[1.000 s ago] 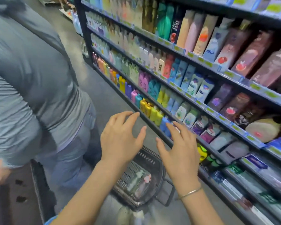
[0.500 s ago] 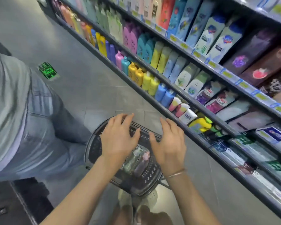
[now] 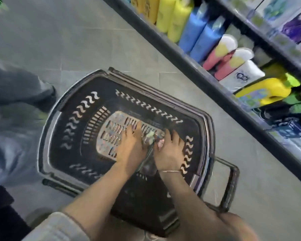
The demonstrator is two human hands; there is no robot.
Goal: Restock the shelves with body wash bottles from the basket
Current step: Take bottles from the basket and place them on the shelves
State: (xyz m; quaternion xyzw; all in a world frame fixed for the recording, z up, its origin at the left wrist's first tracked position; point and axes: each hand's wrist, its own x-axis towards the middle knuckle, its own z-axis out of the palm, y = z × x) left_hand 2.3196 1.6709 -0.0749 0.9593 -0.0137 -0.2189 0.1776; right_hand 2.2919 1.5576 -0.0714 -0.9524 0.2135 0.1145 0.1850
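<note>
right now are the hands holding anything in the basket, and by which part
Both hands, left and right, are on the bottles lying in the basket, along their sides; blur hides whether either has closed a grip.

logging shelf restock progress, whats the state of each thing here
black plastic basket: on floor, handle folded out
clear body wash bottles: lying in basket, between both hands
left hand: on bottles, grip unclear
right hand: on bottles, grip unclear
yellow jug: lying on bottom shelf
</note>
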